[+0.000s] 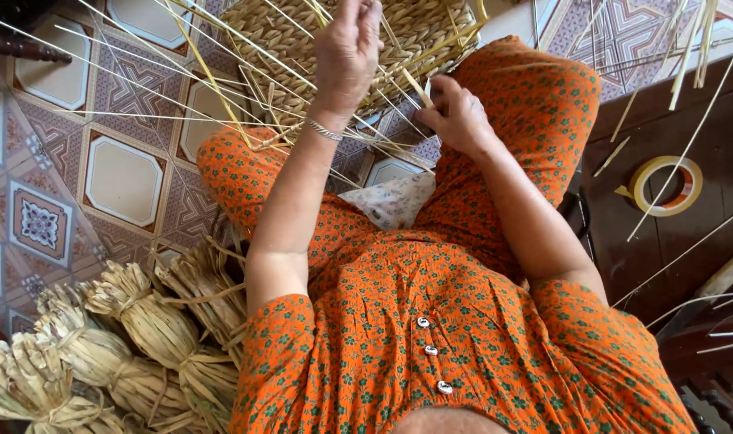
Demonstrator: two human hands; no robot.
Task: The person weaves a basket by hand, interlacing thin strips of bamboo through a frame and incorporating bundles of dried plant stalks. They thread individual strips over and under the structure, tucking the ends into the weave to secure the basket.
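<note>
Orange dress (pixel 431 321) hides woven basket's (pixel 342 40) base.

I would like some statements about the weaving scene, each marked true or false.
1. The left hand is raised over the woven basket. True.
2. The right hand holds a pair of scissors. False: its fingers pinch a thin pale strip.
3. Tied bundles of dried fibre lie at the lower left. True.
4. A roll of tape hangs on the left wrist. False: it lies on the dark wooden surface; the wrist wears a bracelet.
</note>
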